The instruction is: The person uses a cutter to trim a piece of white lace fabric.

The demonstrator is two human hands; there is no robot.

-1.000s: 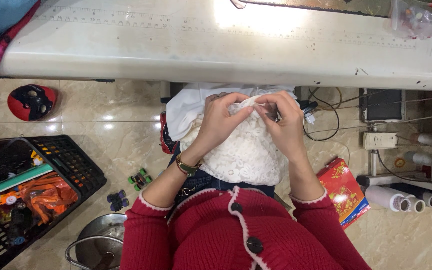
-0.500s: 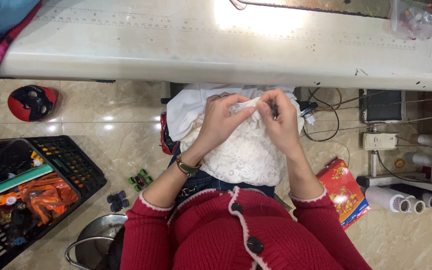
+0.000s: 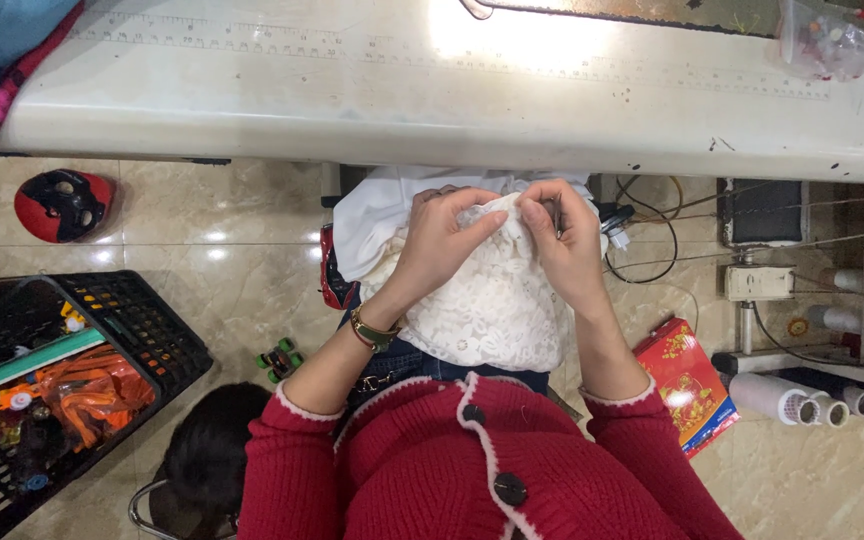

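Below the edge of the smooth white counter [image 3: 372, 90], the left hand [image 3: 442, 240] and right hand [image 3: 564, 240] pinch their fingers on the top edge of a bunched white floral lace fabric [image 3: 487, 305] lying soft and crumpled in the lap.

Single head view, straight down, close over lap

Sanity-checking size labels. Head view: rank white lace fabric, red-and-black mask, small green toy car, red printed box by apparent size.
1. white lace fabric
2. red printed box, roughly alike with red-and-black mask; order unsure
3. small green toy car
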